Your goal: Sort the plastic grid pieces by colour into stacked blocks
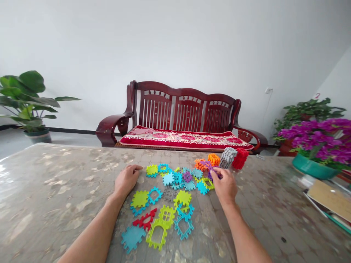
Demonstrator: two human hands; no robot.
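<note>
My left hand (pixel 128 179) rests on the table, its fingers stretched forward and holding nothing, just left of the scattered plastic interlocking tiles. Between the thumb and fingers of my right hand (pixel 225 184) is a purple interlocking tile (pixel 207 165), partly hidden by the fingers. Close to it stand small stacks of orange tiles (pixel 214 159), grey tiles (pixel 228 157) and red tiles (pixel 240 158). Between my arms lie loose pieces: a lime window tile (pixel 166 215), a red triangular piece (pixel 145 219), a blue tile (pixel 133 237) and a grey grid tile (pixel 169 194).
The table (pixel 68 204) has a patterned, glossy cover. A teal pot (pixel 312 166) of purple flowers stands at the right, with a brown board (pixel 330 197) before it. Behind the table is a wooden bench (pixel 189 109); a potted plant (pixel 33 98) stands at far left.
</note>
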